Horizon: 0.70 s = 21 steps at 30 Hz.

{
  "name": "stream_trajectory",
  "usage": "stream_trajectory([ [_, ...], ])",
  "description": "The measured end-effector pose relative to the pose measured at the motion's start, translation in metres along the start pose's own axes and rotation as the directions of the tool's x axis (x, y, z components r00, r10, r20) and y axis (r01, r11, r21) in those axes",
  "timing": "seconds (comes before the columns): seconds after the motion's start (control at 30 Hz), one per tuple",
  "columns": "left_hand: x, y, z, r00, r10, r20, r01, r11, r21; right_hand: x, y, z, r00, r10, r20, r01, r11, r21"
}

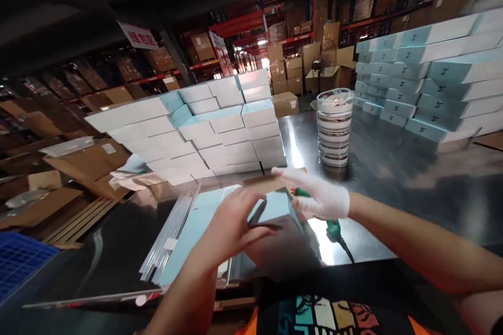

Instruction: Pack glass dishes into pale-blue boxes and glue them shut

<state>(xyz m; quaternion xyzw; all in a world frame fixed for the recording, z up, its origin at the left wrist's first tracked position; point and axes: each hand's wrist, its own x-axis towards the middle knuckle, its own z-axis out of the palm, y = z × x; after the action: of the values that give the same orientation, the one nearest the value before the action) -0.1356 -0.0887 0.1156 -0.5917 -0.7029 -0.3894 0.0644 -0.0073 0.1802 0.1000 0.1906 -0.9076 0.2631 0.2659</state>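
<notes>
My left hand (236,217), bare, is over the left part of a light blue box (277,207), thumb and fingers apart. A narrow dark shape, which I cannot make out, shows between them. My right hand (318,193), in a white glove, has its fingers stretched out at the box's right side. Brown cardboard (265,184) shows between the two hands at the box's far edge. A green-handled tool with a cord (333,230) lies by my right hand, partly hidden under it. Light blue card sheets (184,243) lie left of the box. The hands are blurred.
Clear plastic strips (167,241) lie on the metal table's left. White boxes (231,136) are stacked behind my hands, and light blue and white boxes (444,78) at right. Stacked glass bowls (335,128) stand between these stacks. A blue crate (23,259) is at far left.
</notes>
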Motion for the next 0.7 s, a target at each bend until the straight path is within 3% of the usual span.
stream_trajectory([
  [0.03,-0.002,-0.006,0.000,0.991,-0.073,-0.113,0.069,0.997,-0.045,0.013,0.019,-0.017,0.992,0.103,-0.079,-0.111,0.987,-0.113],
  [0.07,-0.005,-0.014,0.003,0.954,-0.164,-0.252,0.139,0.983,-0.117,0.025,0.040,-0.038,0.961,0.195,-0.198,-0.241,0.938,-0.249],
  [0.1,-0.009,-0.024,0.007,0.877,-0.267,-0.401,0.193,0.957,-0.216,0.037,0.062,-0.061,0.913,0.278,-0.299,-0.379,0.851,-0.364],
  [0.17,-0.019,-0.045,0.022,0.652,-0.474,-0.592,0.201,0.861,-0.468,0.053,0.103,-0.107,0.792,0.374,-0.482,-0.598,0.634,-0.490],
  [0.2,-0.024,-0.054,0.032,0.557,-0.577,-0.597,0.176,0.785,-0.594,0.056,0.120,-0.127,0.741,0.408,-0.533,-0.666,0.550,-0.504],
  [0.23,-0.028,-0.061,0.043,0.494,-0.674,-0.550,0.155,0.690,-0.707,0.056,0.134,-0.143,0.709,0.435,-0.556,-0.703,0.503,-0.503],
  [0.3,-0.037,-0.071,0.065,0.436,-0.818,-0.375,0.165,0.482,-0.860,0.051,0.153,-0.164,0.693,0.451,-0.563,-0.719,0.499,-0.484],
  [0.37,-0.044,-0.073,0.082,0.431,-0.878,-0.208,0.211,0.322,-0.923,0.041,0.161,-0.172,0.715,0.423,-0.556,-0.691,0.550,-0.469],
  [0.43,-0.049,-0.070,0.093,0.476,-0.873,-0.103,0.247,0.245,-0.937,0.033,0.158,-0.174,0.740,0.379,-0.556,-0.655,0.592,-0.469],
  [0.53,-0.053,-0.062,0.099,0.560,-0.828,-0.046,0.283,0.243,-0.928,0.025,0.143,-0.178,0.764,0.316,-0.563,-0.612,0.630,-0.477],
  [0.7,-0.051,-0.050,0.106,0.623,-0.782,-0.030,0.320,0.289,-0.902,0.017,0.105,-0.192,0.787,0.237,-0.570,-0.558,0.667,-0.493],
])
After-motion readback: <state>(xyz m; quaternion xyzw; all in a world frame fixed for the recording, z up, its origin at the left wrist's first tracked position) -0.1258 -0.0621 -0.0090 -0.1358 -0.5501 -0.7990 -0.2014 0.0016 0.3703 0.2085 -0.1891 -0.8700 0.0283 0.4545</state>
